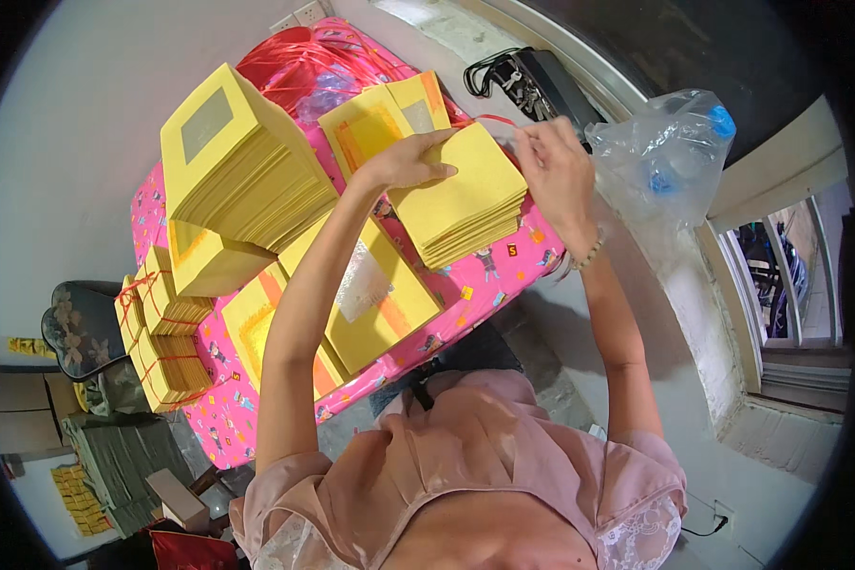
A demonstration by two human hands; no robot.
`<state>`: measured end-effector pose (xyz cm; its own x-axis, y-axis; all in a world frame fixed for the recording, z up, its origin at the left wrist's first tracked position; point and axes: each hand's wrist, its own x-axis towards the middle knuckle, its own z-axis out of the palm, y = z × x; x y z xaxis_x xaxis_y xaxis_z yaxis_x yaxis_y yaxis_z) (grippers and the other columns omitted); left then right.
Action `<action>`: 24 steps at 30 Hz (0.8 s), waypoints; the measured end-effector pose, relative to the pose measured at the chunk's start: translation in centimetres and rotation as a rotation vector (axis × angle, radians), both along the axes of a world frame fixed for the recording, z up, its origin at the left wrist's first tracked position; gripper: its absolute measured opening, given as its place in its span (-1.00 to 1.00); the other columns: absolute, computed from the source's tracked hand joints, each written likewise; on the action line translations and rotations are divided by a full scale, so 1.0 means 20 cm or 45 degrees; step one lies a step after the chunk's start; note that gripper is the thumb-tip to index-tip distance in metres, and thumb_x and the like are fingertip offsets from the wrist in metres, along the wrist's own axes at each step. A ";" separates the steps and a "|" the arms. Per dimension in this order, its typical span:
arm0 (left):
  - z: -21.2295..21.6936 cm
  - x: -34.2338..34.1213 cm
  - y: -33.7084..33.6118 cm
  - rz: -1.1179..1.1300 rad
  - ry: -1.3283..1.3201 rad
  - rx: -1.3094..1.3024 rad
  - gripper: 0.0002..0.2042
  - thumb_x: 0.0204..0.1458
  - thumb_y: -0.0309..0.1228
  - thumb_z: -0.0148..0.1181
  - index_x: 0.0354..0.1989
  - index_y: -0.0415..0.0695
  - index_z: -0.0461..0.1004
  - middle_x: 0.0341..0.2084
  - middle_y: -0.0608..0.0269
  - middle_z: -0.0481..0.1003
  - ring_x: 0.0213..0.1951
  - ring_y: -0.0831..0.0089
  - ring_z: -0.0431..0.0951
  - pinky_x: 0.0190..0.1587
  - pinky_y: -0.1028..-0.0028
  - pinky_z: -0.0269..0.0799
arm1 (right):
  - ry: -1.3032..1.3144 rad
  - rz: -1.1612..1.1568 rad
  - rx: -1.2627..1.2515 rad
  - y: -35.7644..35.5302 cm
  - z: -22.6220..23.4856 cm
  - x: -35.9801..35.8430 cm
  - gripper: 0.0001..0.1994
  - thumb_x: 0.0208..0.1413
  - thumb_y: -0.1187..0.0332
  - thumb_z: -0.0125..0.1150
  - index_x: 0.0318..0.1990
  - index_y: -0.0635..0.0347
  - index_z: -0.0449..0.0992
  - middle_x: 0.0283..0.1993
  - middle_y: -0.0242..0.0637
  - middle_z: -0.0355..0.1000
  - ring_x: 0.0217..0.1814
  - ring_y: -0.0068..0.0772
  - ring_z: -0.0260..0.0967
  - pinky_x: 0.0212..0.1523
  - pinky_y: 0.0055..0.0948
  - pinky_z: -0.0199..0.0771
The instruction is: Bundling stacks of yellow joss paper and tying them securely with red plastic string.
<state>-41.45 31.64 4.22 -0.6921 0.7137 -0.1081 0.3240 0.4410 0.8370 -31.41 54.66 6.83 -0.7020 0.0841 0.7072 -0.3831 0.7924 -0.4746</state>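
My left hand (pixel 413 163) lies on the far left corner of a stack of yellow paper sheets (pixel 470 195), its fingers stretched out. At the stack's far right corner, my right hand (pixel 559 171) pinches a red plastic string (pixel 496 119). From those fingers the string runs left along the stack's far edge. Whether it passes under the stack is hidden. Behind the stack lie yellow pieces with orange markings (pixel 361 123). Below my left forearm, more yellow stacks (pixel 389 309) lie flat, one with a pale rectangle on top.
A tall yellow stack (pixel 261 171) leans at the left of the pink patterned table cover (pixel 465 294). Several bundles tied with red string (pixel 166 332) sit at the table's left end. Loose red string (pixel 294 62) heaps at the back. A clear plastic bag (pixel 670 152) rests on the sill.
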 end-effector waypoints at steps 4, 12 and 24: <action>-0.01 0.00 -0.02 0.026 -0.004 0.010 -0.32 0.03 -0.35 0.33 0.36 -0.14 0.23 0.02 0.09 0.52 0.05 0.37 0.48 0.15 0.42 0.34 | 0.016 0.213 0.074 -0.21 0.02 -0.03 -0.90 0.21 0.34 0.14 -0.32 0.12 0.49 -0.36 -0.22 0.44 -0.32 -0.07 0.45 -0.29 -0.16 0.45; -0.01 0.01 -0.05 0.029 -0.284 0.243 -0.37 0.05 -0.54 0.19 0.37 -0.11 0.24 0.10 0.33 0.43 0.06 0.55 0.41 0.15 0.53 0.32 | -0.212 0.276 0.044 -0.35 -0.21 0.05 -0.88 0.21 0.36 0.12 -0.32 0.18 0.40 -0.37 -0.17 0.39 -0.31 -0.04 0.42 -0.29 -0.14 0.43; -0.06 0.03 0.03 0.675 -0.219 0.370 -0.71 0.08 -0.35 0.30 -0.07 -0.24 0.58 -0.32 0.29 0.63 -0.34 0.59 0.55 -0.25 0.59 0.46 | -0.148 0.302 0.043 -0.34 -0.27 0.05 -0.90 0.17 0.40 0.16 -0.34 0.18 0.38 -0.39 -0.18 0.29 -0.30 -0.06 0.36 -0.29 -0.13 0.39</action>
